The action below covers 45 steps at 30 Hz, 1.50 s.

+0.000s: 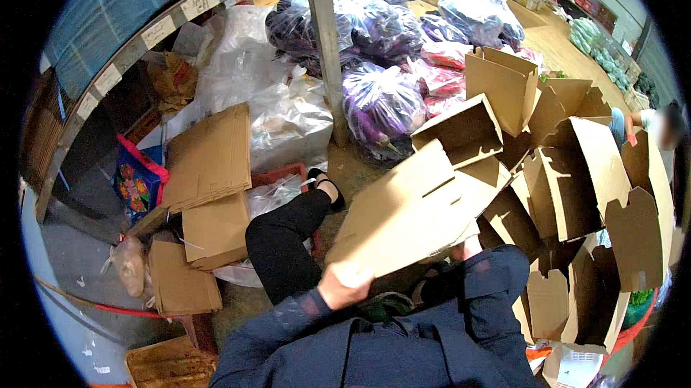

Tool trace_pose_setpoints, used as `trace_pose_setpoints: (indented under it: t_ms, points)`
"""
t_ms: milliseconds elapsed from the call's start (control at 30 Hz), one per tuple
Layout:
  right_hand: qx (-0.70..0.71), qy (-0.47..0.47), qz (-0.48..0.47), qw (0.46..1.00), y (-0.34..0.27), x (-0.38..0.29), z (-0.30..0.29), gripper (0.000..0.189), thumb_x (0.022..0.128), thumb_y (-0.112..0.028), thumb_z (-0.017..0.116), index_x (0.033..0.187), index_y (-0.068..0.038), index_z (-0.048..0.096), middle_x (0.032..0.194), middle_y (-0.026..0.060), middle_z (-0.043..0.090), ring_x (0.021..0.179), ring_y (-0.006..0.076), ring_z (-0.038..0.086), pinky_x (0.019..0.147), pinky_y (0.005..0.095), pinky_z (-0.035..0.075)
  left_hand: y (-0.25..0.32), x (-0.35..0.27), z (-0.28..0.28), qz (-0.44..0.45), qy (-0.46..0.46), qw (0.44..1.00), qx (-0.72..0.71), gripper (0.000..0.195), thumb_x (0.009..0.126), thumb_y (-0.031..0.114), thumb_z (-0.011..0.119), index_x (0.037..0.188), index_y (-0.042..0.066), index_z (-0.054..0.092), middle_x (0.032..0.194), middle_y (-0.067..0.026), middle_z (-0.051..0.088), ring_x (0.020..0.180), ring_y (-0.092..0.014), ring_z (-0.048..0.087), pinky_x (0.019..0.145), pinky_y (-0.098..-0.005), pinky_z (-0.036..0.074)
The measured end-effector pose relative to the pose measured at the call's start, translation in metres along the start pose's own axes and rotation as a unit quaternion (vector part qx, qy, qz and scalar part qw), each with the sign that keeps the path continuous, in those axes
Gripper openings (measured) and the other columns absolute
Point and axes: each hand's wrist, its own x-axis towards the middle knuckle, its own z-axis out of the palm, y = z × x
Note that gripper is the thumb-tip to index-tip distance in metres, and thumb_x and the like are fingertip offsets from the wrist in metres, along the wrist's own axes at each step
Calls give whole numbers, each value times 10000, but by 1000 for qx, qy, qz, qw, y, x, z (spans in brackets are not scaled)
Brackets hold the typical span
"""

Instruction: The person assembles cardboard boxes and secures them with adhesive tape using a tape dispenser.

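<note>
A flat piece of cardboard box [399, 204] with slots along one edge lies tilted across my lap. My left hand [348, 282] grips its lower left corner, the thumb on top. At its lower right edge is my right hand [467, 247], partly hidden beneath the cardboard, with fingers bent around the edge. Just past the sheet's far edge rests an open cardboard box [459, 131]. To the right rises a heap of opened cardboard boxes [572, 188]. Stacks of flattened cardboard [210, 156] lie on the left beside my leg.
Clear plastic bags of purple eggplants [383, 107] and bags with red contents [445, 72] lie ahead, behind a metal post [326, 42]. Crumpled plastic sheeting [286, 118] covers a pile at front left. Another person [650, 121] is at the far right, beyond the boxes.
</note>
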Motion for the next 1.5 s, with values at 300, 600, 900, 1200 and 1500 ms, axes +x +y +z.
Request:
trace_pose_setpoints:
  t_ms: [300, 600, 900, 1200, 1500]
  points:
    - [-222, -148, -73, 961, 3, 30, -1, 562, 819, -524, 464, 1091, -33, 498, 1033, 37, 535, 943, 120, 475, 842, 291, 383, -6, -23, 90, 84, -133, 987, -17, 84, 676, 118, 510, 723, 95, 445, 618, -68, 413, 542, -219, 489, 445, -333, 400]
    - [-485, -135, -58, 862, 63, 35, 4, 350, 765, -365, 591, 944, -64, 572, 866, 53, 579, 827, 132, 514, 756, 245, 397, -102, 19, 101, -502, 45, 638, -582, 553, 855, 532, 315, 1224, 120, 324, 1179, -52, 406, 1046, -200, 412, 835, -415, 343]
    - [-528, -117, -39, 841, 101, 43, -2, 401, 759, -417, 571, 984, -84, 564, 952, 119, 597, 916, 233, 548, 812, 314, 397, -136, 38, 108, -502, 75, 772, -383, 323, 779, 211, 550, 1003, 4, 444, 924, -97, 544, 840, -203, 532, 717, -306, 420]
    - [-493, -35, -100, 863, 71, 45, 17, 343, 755, -332, 607, 977, -78, 545, 889, 102, 596, 815, 181, 552, 740, 288, 416, -72, 45, 89, -473, -126, 860, -145, 420, 635, 80, 536, 986, -13, 327, 790, -283, 542, 800, -453, 529, 725, -492, 412]
    - [-548, -16, -87, 832, 87, 52, -7, 563, 616, -425, 706, 1041, -120, 497, 885, 141, 602, 828, 258, 575, 719, 341, 434, -78, 51, 91, -504, -137, 644, -559, 315, 787, 205, 528, 1027, 48, 399, 801, -60, 479, 562, -149, 533, 452, -285, 486]
